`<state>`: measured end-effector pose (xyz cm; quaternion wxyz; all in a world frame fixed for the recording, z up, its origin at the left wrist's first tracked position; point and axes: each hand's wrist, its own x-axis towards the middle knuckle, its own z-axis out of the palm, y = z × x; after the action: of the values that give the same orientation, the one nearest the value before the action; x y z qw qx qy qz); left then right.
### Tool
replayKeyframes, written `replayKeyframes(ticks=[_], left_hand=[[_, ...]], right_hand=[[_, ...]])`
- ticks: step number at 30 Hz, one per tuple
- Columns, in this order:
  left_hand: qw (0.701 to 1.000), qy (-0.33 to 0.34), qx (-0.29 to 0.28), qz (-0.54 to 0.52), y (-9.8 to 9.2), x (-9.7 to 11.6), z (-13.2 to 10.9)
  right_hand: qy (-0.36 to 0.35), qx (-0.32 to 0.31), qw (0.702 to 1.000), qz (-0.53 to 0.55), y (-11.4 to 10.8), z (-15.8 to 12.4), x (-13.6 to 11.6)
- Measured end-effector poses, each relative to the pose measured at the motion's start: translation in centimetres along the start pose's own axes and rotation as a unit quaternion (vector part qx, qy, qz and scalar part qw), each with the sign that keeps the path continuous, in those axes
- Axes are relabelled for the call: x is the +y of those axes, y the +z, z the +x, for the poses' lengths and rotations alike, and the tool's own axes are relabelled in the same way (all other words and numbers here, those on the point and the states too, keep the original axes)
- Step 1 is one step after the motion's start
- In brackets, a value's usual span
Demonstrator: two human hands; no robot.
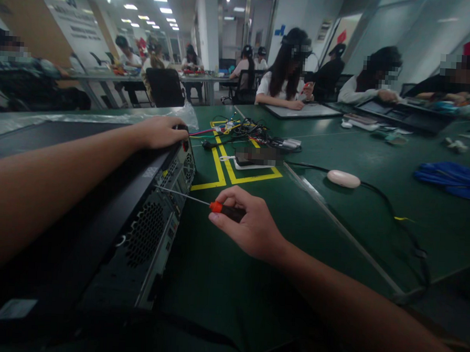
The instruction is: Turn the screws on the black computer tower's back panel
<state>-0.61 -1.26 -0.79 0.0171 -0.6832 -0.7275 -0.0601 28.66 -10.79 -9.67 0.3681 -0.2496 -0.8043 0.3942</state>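
A black computer case (pixel 80 189) lies on the green table at the left, its metal back panel with vents and ports facing right. My left hand (pixel 162 133) rests on the case's far top corner, fingers bent over the edge. In my right hand (pixel 252 221) is a screwdriver (pixel 227 211) with a black and orange handle, held between thumb and fingers. Its long thin shaft points left, and the tip meets the upper edge of the back panel. Whether a screw sits at the tip is too small to tell.
Tangled cables (pixel 253 129) and a phone (pixel 257 156) lie beyond the case, near yellow tape. A pink oval object (pixel 343 178) sits on a black cord at the right, with blue cloth (pixel 451 178) farther right. Several people sit at tables behind.
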Motion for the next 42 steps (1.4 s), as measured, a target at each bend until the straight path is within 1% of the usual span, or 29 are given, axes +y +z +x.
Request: replayKeyframes(ticks=[8, 18, 32, 39, 42], left_hand=[[1.0, -0.005, -0.004, 0.013, 0.01, -0.06, 0.1], [1.0, 0.003, -0.001, 0.025, 0.16, -0.22, 0.28], [1.0, -0.003, 0.008, 0.018, 0.45, -0.41, 0.48], [1.0, -0.003, 0.004, 0.021, 0.4, -0.35, 0.4], [1.0, -0.003, 0.005, 0.023, 0.45, -0.39, 0.49]], right_hand=[[0.007, 0.001, 1.0, -0.006, 0.07, 0.03, -0.06], [-0.006, 0.005, 1.0, -0.007, 0.09, -0.01, 0.09], [0.009, -0.001, 1.0, -0.003, 0.04, -0.02, 0.07], [0.016, 0.008, 1.0, -0.003, 0.06, 0.03, -0.01], [0.001, 0.012, 1.0, -0.016, 0.04, 0.15, 0.07]])
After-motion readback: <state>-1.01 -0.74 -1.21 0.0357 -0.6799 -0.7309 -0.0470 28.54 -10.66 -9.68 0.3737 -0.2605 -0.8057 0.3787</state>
